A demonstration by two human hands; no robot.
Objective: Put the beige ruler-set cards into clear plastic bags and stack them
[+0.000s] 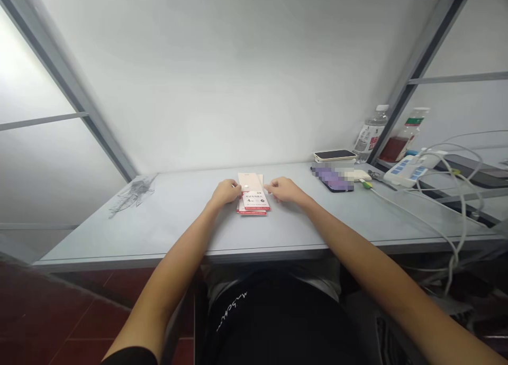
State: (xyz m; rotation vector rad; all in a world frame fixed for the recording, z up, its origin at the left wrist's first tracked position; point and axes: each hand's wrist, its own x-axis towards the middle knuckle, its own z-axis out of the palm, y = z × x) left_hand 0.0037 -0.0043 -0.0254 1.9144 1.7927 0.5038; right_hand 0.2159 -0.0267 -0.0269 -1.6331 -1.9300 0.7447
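Note:
A small pile of thin, flat white-and-pink packets (257, 199) with red bottom edges lies on the desk in front of me. The top one carries black print and a large "4"; the packets beneath stick out unevenly at the bottom and the upper right. At the pile's left edge, my left hand (227, 191) is closed, its thumb and fingertips on a packet. My right hand (282, 189) pinches at the right edge with curled fingers. How many packets each hand grips is hidden by the fingers.
The white desk (166, 217) meets a wall at the back. To the right are a phone with a purple screen (337, 181), another phone (335, 155), a clear bottle (371, 135), a bottle of dark liquid (399, 143), a power strip (410, 169) and white cables (416, 221). Dark scribble-like marks (133, 194) lie left.

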